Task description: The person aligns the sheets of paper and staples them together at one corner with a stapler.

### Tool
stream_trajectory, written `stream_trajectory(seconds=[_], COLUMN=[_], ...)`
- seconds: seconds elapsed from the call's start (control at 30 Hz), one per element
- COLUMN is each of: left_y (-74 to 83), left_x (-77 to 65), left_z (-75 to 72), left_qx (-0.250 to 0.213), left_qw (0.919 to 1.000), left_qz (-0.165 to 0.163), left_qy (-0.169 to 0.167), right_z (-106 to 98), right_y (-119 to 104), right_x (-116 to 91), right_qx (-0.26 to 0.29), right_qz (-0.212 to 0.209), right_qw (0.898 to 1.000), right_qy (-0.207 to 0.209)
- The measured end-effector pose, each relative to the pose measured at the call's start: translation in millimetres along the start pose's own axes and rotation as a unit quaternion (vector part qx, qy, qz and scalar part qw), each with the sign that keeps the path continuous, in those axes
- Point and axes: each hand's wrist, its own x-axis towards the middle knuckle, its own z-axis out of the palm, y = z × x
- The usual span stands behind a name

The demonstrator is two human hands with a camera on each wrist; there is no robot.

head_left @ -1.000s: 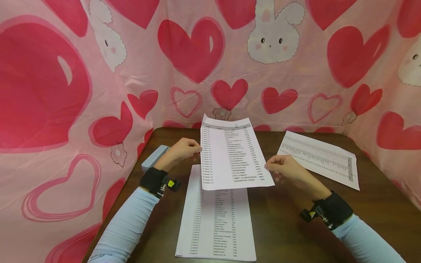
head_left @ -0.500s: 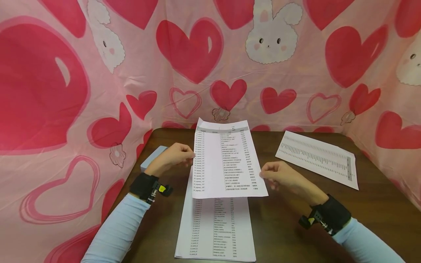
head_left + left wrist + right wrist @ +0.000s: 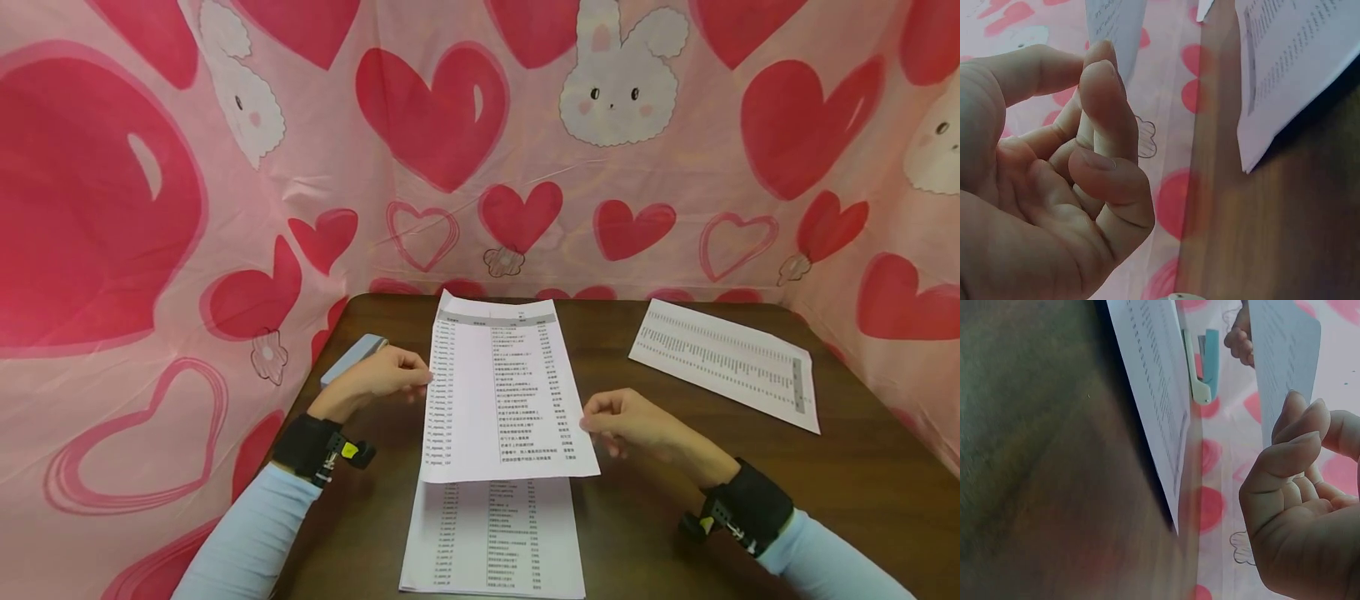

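Note:
My left hand (image 3: 375,382) pinches the left edge of a printed sheet of paper (image 3: 468,400) between thumb and fingertips. At its right edge, lower down, my right hand (image 3: 645,427) pinches the same sheet. The sheet is held above a stack of printed paper (image 3: 498,542) and hides the stack's far part. Both wrist views show curled fingers, with the held sheet (image 3: 1116,31) seen nearly edge-on past the fingertips. Beyond the left hand lies a light blue stapler (image 3: 352,358), partly covered by that hand; the right wrist view shows the stapler (image 3: 1211,359) with its arms spread.
Another printed sheet (image 3: 723,364) lies turned at an angle on the right of the dark wooden table (image 3: 637,517). A pink cloth (image 3: 465,108) with hearts and rabbits hangs behind the table and along its sides.
Both hands have brought the held sheet down and toward me, slightly to the left, so it covers more of the stack. The stapler and the right-hand sheet stay put.

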Motion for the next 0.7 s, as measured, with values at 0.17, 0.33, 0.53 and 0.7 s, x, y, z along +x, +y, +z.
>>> stream_trajectory(seconds=[0.17,0.33,0.53,0.7], left_y=[-7.6,-15.9,-22.3,-27.0], left_x=[-3.9,-6.6,-9.2,-11.0], left_z=[0.5,1.1,2.7,4.7], left_qx=[0.006,0.006,0.011,0.005], left_qw=[0.9999,0.9994,0.9983,0.9972], left_qz=[-0.002,0.010,0.021,0.014], left_qy=[-0.014,-0.034,-0.054,-0.073], right_z=[6,13,21,27], right_y=[5,13,21,24], right_x=[-1,-3,-5,-7], right_qx=[-0.007,-0.006,0.003,0.007], right_qz=[-0.001,0.007,0.013,0.015], right_qw=[1.000,1.000,0.999,0.999], right_qy=[-0.011,-0.024,-0.037,-0.047])
